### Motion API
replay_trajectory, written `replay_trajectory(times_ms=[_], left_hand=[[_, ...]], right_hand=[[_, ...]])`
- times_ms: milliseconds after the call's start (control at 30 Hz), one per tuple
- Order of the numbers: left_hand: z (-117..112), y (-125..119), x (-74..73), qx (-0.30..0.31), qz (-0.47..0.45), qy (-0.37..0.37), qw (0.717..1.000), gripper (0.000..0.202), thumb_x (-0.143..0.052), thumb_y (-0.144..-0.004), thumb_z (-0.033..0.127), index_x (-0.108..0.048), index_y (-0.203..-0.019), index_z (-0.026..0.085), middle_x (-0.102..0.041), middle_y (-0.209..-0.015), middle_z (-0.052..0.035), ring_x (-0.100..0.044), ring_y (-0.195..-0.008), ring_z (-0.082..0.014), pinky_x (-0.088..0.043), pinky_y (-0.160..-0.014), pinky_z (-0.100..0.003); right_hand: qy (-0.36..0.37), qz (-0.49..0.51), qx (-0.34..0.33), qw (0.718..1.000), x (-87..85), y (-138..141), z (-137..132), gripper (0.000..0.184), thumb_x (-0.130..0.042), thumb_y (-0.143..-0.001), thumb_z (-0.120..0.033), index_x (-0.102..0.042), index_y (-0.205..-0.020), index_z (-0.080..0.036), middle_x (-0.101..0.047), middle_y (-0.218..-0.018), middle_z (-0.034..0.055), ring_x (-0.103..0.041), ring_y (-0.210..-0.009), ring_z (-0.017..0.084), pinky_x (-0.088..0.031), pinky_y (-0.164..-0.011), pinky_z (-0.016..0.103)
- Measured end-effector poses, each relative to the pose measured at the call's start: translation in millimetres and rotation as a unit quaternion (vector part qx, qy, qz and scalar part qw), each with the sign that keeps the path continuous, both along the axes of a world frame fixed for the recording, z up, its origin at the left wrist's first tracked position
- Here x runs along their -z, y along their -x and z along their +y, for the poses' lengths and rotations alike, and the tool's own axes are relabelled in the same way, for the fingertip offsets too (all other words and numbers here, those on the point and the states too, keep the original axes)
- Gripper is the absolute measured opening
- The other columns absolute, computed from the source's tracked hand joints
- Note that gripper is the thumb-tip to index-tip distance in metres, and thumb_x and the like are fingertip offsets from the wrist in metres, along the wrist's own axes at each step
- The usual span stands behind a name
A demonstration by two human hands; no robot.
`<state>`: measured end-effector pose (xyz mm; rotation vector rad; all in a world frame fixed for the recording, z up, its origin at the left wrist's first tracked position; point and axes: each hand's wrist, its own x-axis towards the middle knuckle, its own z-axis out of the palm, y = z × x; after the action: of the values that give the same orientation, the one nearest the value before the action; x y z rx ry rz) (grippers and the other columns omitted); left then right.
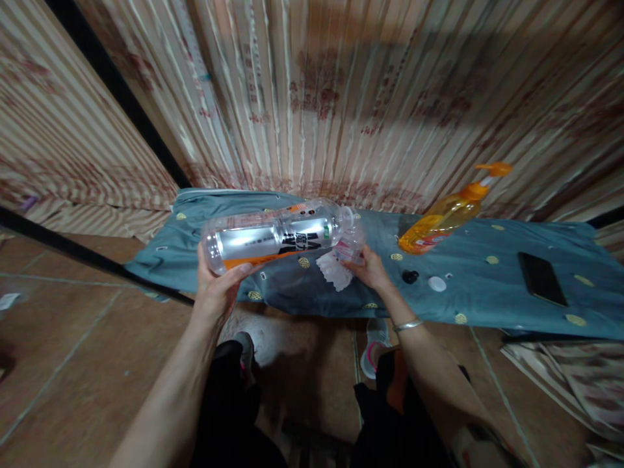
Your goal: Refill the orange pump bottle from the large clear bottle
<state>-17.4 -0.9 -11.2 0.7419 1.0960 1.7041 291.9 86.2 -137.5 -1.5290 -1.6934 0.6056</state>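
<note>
My left hand (pixel 218 284) grips the base end of a large clear plastic bottle (pixel 273 235) with a silver and orange label, held on its side above the blue cloth. The bottle's open mouth points right into a small clear cup (pixel 351 242). My right hand (pixel 369 268) is closed round that cup, and a crumpled white tissue (pixel 334 270) sits just left of it, under the cup. Both hands hover over the front part of a table covered by a blue cloth (pixel 487 292).
An orange pump bottle (pixel 446 218) leans at the back right of the cloth. A small black cap (pixel 410 276) and a white cap (pixel 437 283) lie near it. A black phone (pixel 542 278) lies further right. Striped curtains hang behind. My shoes show on the brown tiled floor.
</note>
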Motion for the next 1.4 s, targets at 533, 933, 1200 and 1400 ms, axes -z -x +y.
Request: replay_trajectory(times_ms=[533,933,1200,1400], left_hand=[[-0.3,0.4,-0.2,0.002,0.008,-0.001,1.0,0.085,-0.095,-0.041,0.02,-0.051,-0.113,0.027,-0.064,-0.113,-0.0041,-0.065,-0.097,-0.0266,-0.062,-0.08,-0.049],[-0.9,1.4,1.9,0.01,0.01,-0.01,1.0,0.082,-0.095,-0.044,0.02,-0.057,-0.117,0.028,-0.068,-0.115,-0.0044,-0.067,-0.098,-0.0279,-0.059,-0.085,-0.053],[-1.3,4.1,2.9,0.017,0.02,-0.003,1.0,0.086,-0.097,-0.045,0.023,-0.058,-0.121,0.028,-0.07,-0.119,-0.0054,-0.069,-0.103,-0.0312,-0.059,-0.086,-0.054],[-1.7,1.9,1.1,0.012,0.017,-0.001,1.0,0.088,-0.096,-0.045,0.023,-0.056,-0.123,0.027,-0.069,-0.122,-0.0065,-0.068,-0.106,-0.0313,-0.059,-0.087,-0.055]], right_hand=[[0.007,-0.009,-0.004,1.0,0.5,-0.7,0.2,0.048,-0.078,-0.073,-0.036,-0.065,-0.116,-0.02,-0.079,-0.103,0.0076,-0.073,-0.084,0.025,-0.056,-0.075,0.035],[0.019,-0.015,0.015,1.0,-3.0,1.7,-1.3,0.044,-0.08,-0.072,-0.034,-0.066,-0.112,-0.022,-0.079,-0.097,0.005,-0.072,-0.079,0.024,-0.055,-0.069,0.032],[-0.001,-0.013,0.003,1.0,-3.1,1.1,-1.4,0.045,-0.08,-0.073,-0.034,-0.066,-0.113,-0.021,-0.079,-0.1,0.0071,-0.074,-0.085,0.026,-0.056,-0.072,0.032],[-0.005,-0.004,-0.002,1.0,-2.5,1.0,-0.6,0.047,-0.08,-0.071,-0.033,-0.065,-0.114,-0.021,-0.079,-0.105,0.0074,-0.074,-0.089,0.026,-0.056,-0.076,0.034]])
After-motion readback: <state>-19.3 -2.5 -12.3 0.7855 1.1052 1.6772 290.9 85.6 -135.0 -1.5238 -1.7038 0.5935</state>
